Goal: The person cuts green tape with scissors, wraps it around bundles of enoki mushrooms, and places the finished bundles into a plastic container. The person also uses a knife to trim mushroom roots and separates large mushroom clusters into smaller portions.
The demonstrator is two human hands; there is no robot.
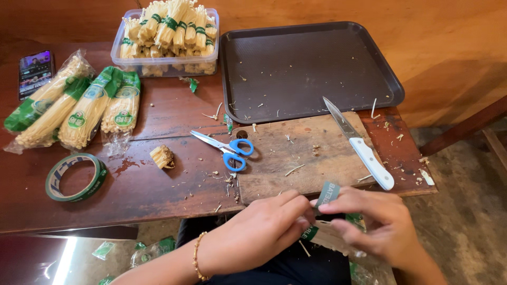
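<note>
A dark wooden desk fills the view from above, bearing an empty brown plastic tray at its far right and, just in front of it, a worn wooden cutting board with a white-handled knife lying slantwise across its right end. At the far edge beside the tray stands a clear plastic tub heaped with enoki mushroom bunches banded in green tape, and to its left lie several sealed packets of enoki mushrooms, with a phone at the desk's far left corner. A roll of green tape rests near the front left, a cut mushroom root stub sits between the roll and the blue-handled scissors, which lie partly open against the board's left edge. At the near edge, over the person's lap, the left hand, a bead bracelet at its wrist, and the right hand meet, both closed with pinching fingers on a strip of green tape that stands up between them, above a pale mushroom bunch held low between the hands.
</note>
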